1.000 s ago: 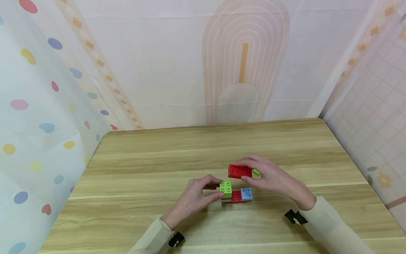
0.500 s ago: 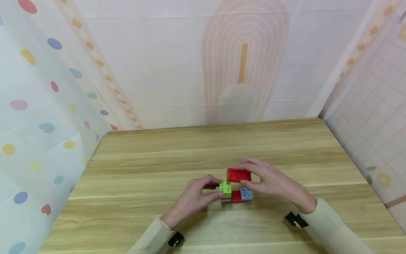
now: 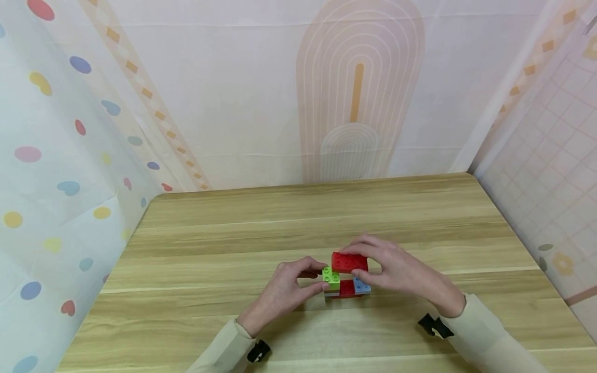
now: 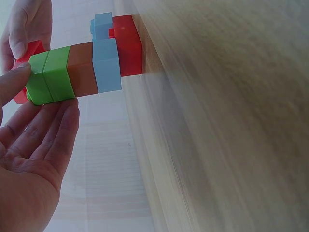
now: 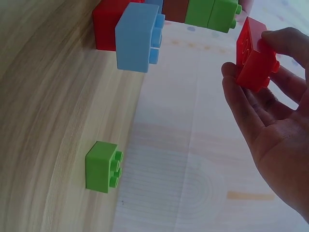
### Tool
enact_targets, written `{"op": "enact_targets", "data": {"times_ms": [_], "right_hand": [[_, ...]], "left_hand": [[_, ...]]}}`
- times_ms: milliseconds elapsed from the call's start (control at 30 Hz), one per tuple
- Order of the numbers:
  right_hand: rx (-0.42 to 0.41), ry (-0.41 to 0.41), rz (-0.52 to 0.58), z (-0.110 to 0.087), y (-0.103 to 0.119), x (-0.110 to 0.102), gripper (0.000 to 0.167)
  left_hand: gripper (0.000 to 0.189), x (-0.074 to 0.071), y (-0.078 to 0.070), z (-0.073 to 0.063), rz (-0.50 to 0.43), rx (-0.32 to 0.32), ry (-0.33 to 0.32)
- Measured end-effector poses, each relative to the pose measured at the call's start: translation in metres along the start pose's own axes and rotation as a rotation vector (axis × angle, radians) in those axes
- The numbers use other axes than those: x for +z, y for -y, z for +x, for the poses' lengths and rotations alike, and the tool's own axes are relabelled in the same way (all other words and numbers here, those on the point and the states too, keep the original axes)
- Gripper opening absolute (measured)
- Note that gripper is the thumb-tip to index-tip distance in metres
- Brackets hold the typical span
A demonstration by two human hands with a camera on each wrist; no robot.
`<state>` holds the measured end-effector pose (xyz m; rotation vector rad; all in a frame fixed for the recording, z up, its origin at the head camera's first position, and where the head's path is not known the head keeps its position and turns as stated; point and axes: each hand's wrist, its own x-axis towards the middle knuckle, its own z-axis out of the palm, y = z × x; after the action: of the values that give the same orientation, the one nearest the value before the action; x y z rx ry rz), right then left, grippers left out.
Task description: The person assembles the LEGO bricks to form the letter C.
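My left hand [image 3: 284, 290] steadies a stack, thumb and fingers on its top green bricks [image 4: 52, 75]. Under these come a brown brick [image 4: 82, 70] and a light blue brick [image 4: 106, 63], all on a long red base brick [image 4: 128, 46] on the table. Another light blue brick [image 5: 137, 37] sits on the base's right end. Above the base, my right hand [image 3: 396, 267] holds a red brick [image 3: 349, 263] between thumb and fingers. That brick is close to the green top; whether they touch I cannot tell.
A loose green brick [image 5: 100, 166] lies on the wooden table [image 3: 224, 233], beyond the stack; in the head view my right hand hides it. A patterned cloth [image 3: 242, 93] hangs along the table's back and sides.
My right hand has brought the red brick down and slightly left, toward the stack. It now covers the loose green brick in the head view. My left hand stays put.
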<state>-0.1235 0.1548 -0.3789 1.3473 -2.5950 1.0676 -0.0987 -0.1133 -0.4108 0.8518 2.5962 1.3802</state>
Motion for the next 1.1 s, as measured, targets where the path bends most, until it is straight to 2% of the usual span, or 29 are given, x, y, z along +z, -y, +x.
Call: {"op": "enact_targets", "data": {"times_ms": [233, 600, 1100], "right_hand": [[-0.029, -0.009, -0.006, -0.0012, 0.0009, 0.0021, 0.037], [0.0, 0.024, -0.017, -0.0022, 0.004, 0.0041, 0.038], [-0.024, 0.029, -0.076, -0.0036, 0.0048, 0.0042, 0.039]], "left_hand": [[0.028, 0.0001, -0.0002, 0.0003, 0.011, 0.003, 0.0], [0.028, -0.0002, -0.0004, 0.0011, 0.007, -0.001, 0.007], [0.028, 0.0004, 0.0003, 0.0011, 0.01, 0.005, -0.001]]}}
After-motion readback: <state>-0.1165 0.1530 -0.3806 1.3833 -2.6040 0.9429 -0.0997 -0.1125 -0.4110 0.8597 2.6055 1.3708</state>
